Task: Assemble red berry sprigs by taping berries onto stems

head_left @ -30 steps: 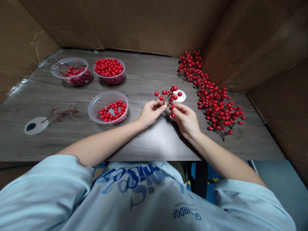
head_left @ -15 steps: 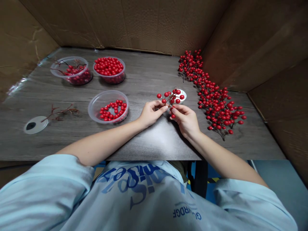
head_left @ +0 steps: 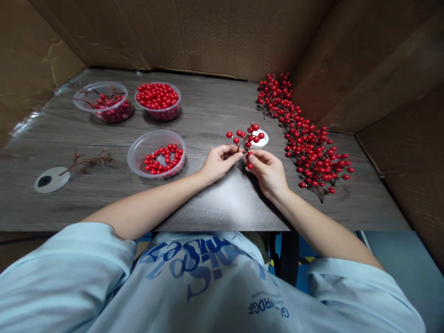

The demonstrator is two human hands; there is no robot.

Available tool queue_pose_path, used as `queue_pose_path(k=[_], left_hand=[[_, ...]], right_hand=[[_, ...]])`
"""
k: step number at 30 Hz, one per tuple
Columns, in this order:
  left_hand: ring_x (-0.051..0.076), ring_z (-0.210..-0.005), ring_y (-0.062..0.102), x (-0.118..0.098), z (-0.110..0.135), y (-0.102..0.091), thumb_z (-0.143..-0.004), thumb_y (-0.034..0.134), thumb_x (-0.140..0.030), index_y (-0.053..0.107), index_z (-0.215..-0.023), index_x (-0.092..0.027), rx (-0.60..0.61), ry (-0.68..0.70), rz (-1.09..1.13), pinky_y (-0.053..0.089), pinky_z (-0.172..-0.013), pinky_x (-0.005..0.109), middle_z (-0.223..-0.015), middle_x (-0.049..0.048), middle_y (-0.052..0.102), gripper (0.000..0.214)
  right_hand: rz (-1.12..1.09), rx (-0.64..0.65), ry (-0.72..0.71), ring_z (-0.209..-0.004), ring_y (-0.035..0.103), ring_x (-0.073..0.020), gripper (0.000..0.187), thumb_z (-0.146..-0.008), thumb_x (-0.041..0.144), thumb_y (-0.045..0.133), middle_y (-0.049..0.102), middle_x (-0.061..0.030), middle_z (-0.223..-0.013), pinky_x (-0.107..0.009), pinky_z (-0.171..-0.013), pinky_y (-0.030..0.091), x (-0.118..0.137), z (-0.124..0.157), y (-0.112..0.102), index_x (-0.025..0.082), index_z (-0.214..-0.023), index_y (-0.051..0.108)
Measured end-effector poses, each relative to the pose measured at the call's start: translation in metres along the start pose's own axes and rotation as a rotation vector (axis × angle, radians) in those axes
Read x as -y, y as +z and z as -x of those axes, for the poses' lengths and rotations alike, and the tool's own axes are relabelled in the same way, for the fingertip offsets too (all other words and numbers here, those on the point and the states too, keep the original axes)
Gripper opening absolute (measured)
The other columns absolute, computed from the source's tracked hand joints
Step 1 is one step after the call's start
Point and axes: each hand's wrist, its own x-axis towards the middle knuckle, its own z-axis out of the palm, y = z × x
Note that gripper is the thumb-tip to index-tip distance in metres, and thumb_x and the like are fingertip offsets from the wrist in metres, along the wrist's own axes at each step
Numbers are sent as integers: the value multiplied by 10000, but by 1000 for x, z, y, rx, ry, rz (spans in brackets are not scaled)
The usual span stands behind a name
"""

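Note:
Between my hands is a small branch (head_left: 243,138) bearing several red berries. My left hand (head_left: 222,162) is closed, thumb and fingers pinching its brown stem. From the other side my right hand (head_left: 266,170) pinches a red berry (head_left: 249,157) close to the branch; whether that berry sits on a twig is hidden by the fingers. Just behind the branch lies a small white round dish (head_left: 261,139), partly covered by the berries. To the left of my left hand stands a clear bowl (head_left: 133,159) with loose red berries (head_left: 163,162) in it.
A bowl piled with red berries (head_left: 157,96) and a bowl of berries and bare twigs (head_left: 116,108) stand at the back left. Bare twigs (head_left: 90,160) touch a pale disc (head_left: 52,180). Berry branches (head_left: 308,138) line the right side. Cardboard walls (head_left: 208,41) enclose the table.
The branch has turned slightly in my left hand, and its upper berries have shifted. Both hands stay in nearly the same place.

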Motion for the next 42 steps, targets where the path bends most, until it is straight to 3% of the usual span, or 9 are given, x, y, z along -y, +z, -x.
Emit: queue_pose_path(k=[5, 10, 21, 26, 30, 34, 39, 42], left_hand=[[86, -646, 552, -1, 0, 0, -632, 723, -380, 618, -721, -154, -24, 21, 11, 447, -635, 226, -648, -10, 593, 265], [88, -657, 549, 1, -1, -2, -646, 711, -375, 601, -712, -162, -93, 51, -3, 447, -613, 226, -704, 3, 604, 249], [98, -677, 564, 2, -3, -3, -648, 709, -375, 600, -722, -163, -105, 65, -13, 460, -623, 233, -734, 16, 621, 250], [97, -673, 558, 1, -2, -3, -650, 706, -370, 602, -717, -161, -97, 68, -24, 452, -613, 228, -739, 18, 624, 243], [102, -676, 559, 1, -2, -3, -650, 703, -371, 605, -718, -162, -108, 64, -50, 449, -605, 225, -738, 20, 626, 240], [100, -669, 560, 3, -4, -5, -655, 698, -361, 615, -728, -161, -132, 92, -69, 452, -611, 225, -732, 17, 629, 229], [105, -668, 553, 6, -5, -6, -685, 672, -335, 616, -720, -155, -137, 136, -131, 444, -634, 231, -716, 15, 628, 191], [102, -670, 548, 10, -5, -7, -711, 643, -315, 614, -721, -148, -141, 188, -193, 435, -669, 237, -726, 16, 629, 170]], right_hand=[[28, 3, 6, -643, 578, -90, 294, -543, 358, 805, 654, 2, -731, -206, -578, 473, -2, -1, 0, 191, -759, 694], [83, -28, -18, -628, 547, -95, 324, -539, 477, 781, 638, -9, -689, -235, -623, 474, -5, -2, -2, 183, -638, 690], [80, 23, 29, -626, 554, -88, 372, -540, 504, 773, 633, -9, -683, -224, -634, 477, -6, -3, -3, 170, -661, 663], [50, 61, 91, -621, 570, -76, 376, -531, 485, 785, 632, -12, -683, -173, -558, 469, -4, -1, -1, 161, -655, 641], [94, 115, 129, -491, 515, -57, 392, -578, 511, 750, 624, -6, -651, -158, -396, 374, -3, 1, 0, 165, -644, 578], [192, 115, -4, -429, 450, -50, 331, -615, 456, 743, 594, 22, -576, -171, -382, 341, -1, 2, -3, 175, -671, 578], [328, 9, -285, -622, 569, -108, 185, -604, 256, 770, 631, 12, -697, -233, -572, 469, 4, 1, -7, 197, -719, 637], [395, -1, -390, -756, 614, -142, 156, -648, 229, 739, 650, -6, -812, -271, -684, 501, 5, 3, -8, 211, -779, 655]])
